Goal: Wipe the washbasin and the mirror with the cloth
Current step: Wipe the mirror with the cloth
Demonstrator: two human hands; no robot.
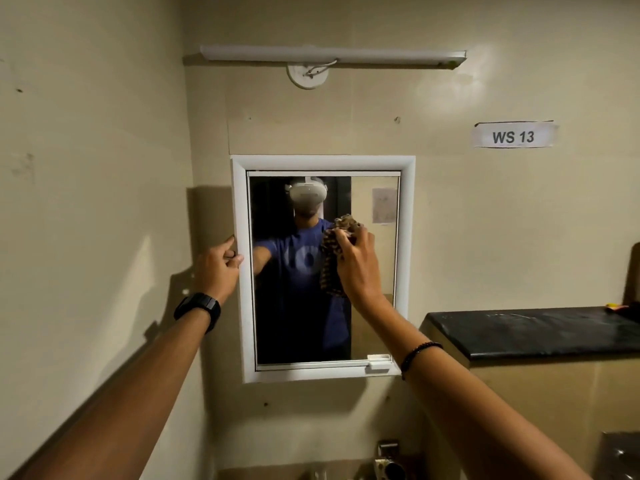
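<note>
two hands: right hand [358, 268] presses cloth [334, 258] on mirror [375, 271].

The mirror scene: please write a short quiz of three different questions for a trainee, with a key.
1. True or false: the right hand presses the cloth against the glass of the mirror.
2. Where does the left hand rest? A) on the black counter B) on the left side of the mirror's white frame C) on the tube light
3. Fill in: the paper label on the wall reads "WS ___".

Key: 1 true; 2 B; 3 13.
</note>
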